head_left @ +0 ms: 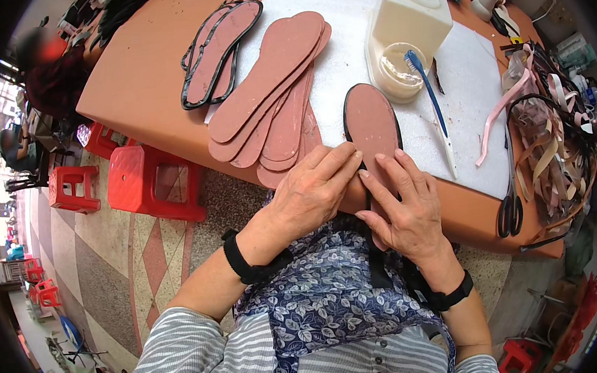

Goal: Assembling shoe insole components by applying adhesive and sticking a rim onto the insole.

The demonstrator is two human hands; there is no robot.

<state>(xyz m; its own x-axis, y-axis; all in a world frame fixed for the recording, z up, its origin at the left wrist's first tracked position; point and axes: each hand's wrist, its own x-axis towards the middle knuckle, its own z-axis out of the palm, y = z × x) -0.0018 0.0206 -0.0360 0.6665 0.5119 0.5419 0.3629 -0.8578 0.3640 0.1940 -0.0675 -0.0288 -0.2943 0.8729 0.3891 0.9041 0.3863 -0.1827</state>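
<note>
The person's left hand (316, 185) has its fingers bent close together, pinching the left side of a long pink sole (370, 121) with a black edge, while the right hand (409, 209) has its fingers spread on the sole, and one cannot tell how hard they hold. The sole's far end lies on a white sheet (471, 61) on the brown table (142, 72), and its near end pokes out toward the person's lap. More pink soles (269, 83) lie in a pile near the left hand, and a blue brush (439, 116) leans on a cup of white paste (403, 94).
</note>
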